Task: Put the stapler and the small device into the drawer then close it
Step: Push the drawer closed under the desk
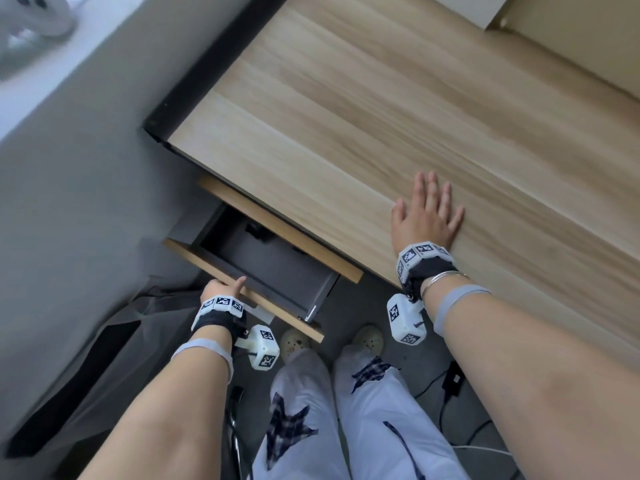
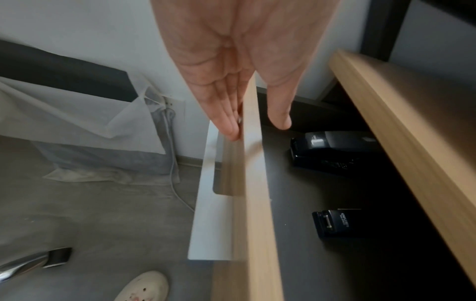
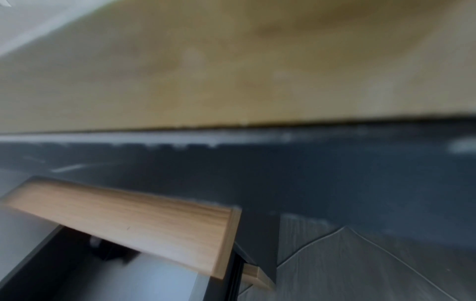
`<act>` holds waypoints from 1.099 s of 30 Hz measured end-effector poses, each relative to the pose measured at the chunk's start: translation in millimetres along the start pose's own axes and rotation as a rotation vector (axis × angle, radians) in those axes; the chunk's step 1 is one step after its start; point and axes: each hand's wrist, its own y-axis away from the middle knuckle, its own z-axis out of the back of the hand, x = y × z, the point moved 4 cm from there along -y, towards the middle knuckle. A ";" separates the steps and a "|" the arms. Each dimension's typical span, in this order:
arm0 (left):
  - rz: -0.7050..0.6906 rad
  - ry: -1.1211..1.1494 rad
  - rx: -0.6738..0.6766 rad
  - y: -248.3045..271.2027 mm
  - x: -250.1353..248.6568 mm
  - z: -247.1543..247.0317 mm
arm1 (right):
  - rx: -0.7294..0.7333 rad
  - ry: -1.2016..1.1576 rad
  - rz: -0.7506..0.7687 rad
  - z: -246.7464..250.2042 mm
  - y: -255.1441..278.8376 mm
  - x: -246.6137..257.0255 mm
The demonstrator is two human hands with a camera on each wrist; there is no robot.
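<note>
Inside, the stapler (image 2: pixel 332 154) and small device (image 2: pixel 337 223) lie in the open drawer (image 2: pixel 255 224), beyond its front panel. The left hand (image 2: pixel 231 51) straddles that panel, fingers (image 2: pixel 221 114) straight; the right hand (image 1: pixel 426 220) lies flat, fingers spread, on the desk (image 1: pixel 346 116).

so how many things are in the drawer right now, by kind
stapler: 1
small device: 1
total: 2, both black, lying apart on the floor of the open drawer
</note>
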 end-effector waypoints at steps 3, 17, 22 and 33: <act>-0.054 0.048 -0.013 1.9 -23.7 -4.3 | 0.002 -0.004 0.000 0.5 0.2 1.1; -0.254 0.261 0.072 7.3 -103.4 -34.2 | -0.005 0.002 -0.024 0.9 -0.9 1.0; -0.217 0.286 0.069 2.9 -110.6 -40.0 | -0.010 -0.004 -0.028 1.4 -0.9 1.6; -0.182 0.484 0.096 -1.4 -104.2 -48.4 | -0.029 -0.002 -0.024 1.1 -0.3 3.6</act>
